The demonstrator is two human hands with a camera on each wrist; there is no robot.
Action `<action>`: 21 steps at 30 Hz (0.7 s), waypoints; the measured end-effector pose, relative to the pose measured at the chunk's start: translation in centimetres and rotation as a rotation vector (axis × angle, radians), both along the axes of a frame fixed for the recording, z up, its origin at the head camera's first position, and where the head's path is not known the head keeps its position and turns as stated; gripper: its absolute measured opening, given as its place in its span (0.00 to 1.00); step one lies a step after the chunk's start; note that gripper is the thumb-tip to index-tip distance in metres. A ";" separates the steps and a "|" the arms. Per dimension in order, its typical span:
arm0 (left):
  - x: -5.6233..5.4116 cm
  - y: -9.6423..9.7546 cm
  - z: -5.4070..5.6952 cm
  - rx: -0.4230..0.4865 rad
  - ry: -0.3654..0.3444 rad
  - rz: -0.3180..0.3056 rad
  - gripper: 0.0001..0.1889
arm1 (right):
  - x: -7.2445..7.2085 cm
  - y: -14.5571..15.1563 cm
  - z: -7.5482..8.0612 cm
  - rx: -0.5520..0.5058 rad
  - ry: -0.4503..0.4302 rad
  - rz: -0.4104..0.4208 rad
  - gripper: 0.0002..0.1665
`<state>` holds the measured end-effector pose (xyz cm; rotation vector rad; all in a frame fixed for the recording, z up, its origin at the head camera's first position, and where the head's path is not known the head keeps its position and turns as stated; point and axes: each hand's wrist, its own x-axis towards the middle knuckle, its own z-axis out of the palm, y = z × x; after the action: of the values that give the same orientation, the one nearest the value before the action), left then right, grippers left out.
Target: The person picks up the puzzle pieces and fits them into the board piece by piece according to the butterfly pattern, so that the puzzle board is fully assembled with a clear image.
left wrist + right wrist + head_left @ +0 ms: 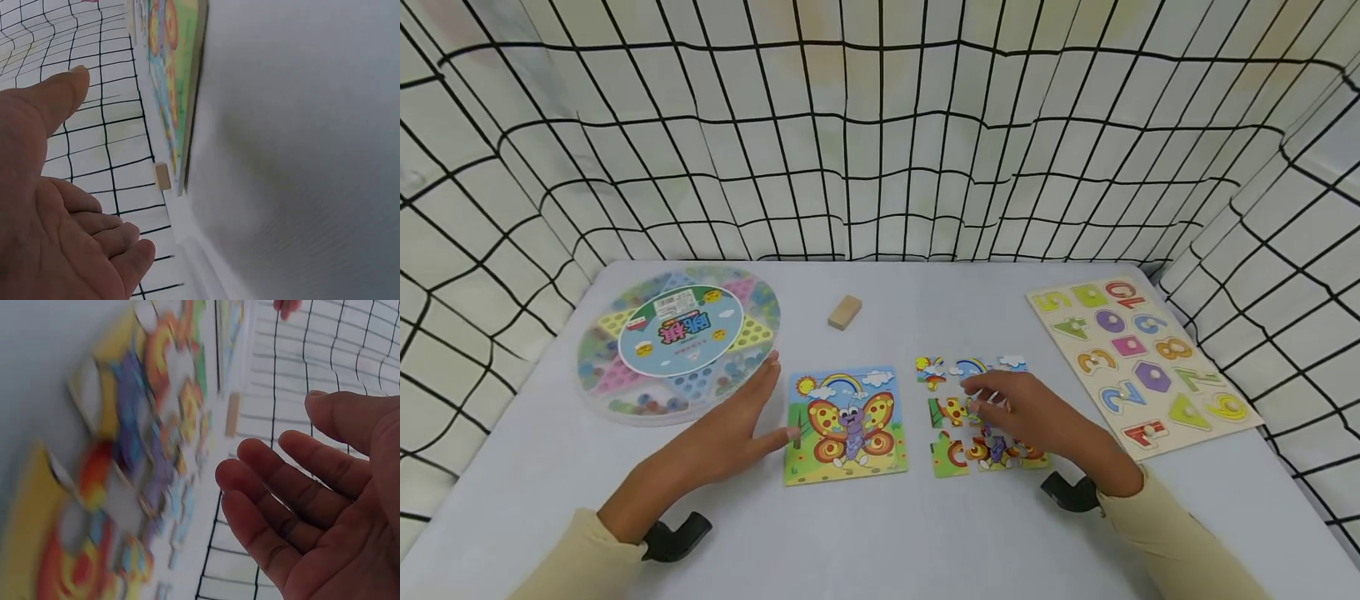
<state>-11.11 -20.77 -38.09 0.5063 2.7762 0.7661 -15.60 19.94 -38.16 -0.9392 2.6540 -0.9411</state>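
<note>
the puzzle pieces [950, 458] lie apart in loose rows on the table [880, 542], just right of the whole butterfly picture [852, 427], with a strip of bare cloth between. the right hand [1030, 412] is plainly the nearer one: it hangs over the right part of the rows, its fingers pointing left across them, so the left column sits just past the fingertips while others lie under the hand. the pieces look roughly square, with no clear long axis to line a pinch up with. that hand's grip is wide, thumb well off the loosely bent fingers, holding nothing. the left hand [733, 433] is empty too, thumb spread toward the picture's left edge; whether it touches cannot be told.
</note>
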 end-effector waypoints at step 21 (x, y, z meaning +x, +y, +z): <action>1.3 1.0 -2.0 -0.090 -0.109 -0.070 0.53 | 2.5 -2.2 -2.4 -0.023 -0.109 0.124 0.22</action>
<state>-9.81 -19.80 -40.06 0.5252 2.6636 0.6303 -13.14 17.72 -40.56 -1.0135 2.4691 -0.9670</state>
